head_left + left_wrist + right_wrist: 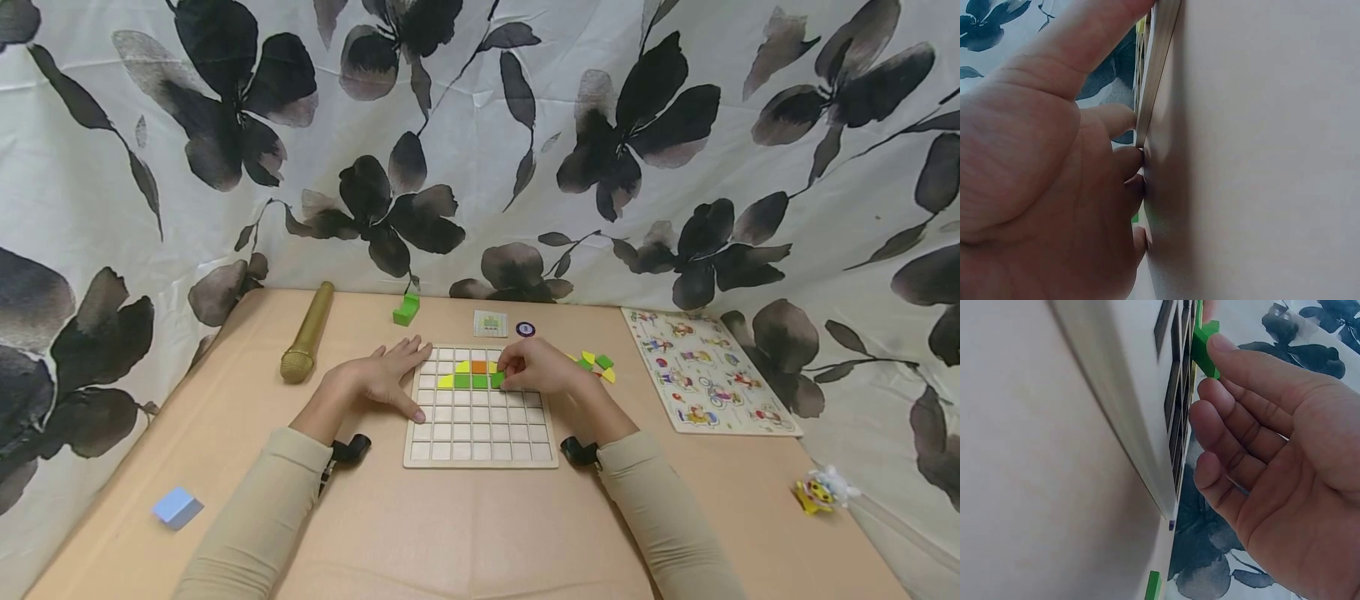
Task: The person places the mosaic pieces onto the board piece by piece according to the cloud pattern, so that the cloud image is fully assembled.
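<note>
Board of pale wood with small squares: it lies flat in the middle of the tan table. Yellow, orange and green pieces sit in its upper squares.
Left hand: fingers spread out, touching the board's left side, with the thumb on the edge.
Right hand: thumb and fingers pinch a small green block over the board. The block looks tipped. I can't tell if it touches the board.
Right of the board: a little pile of yellow, green and orange pieces.
Behind the board: a green block shape, a small square picture card and a dark round disc.
Left side: a gold microphone and a light blue block.
Right side: a white picture board and a yellow and white toy.
</note>
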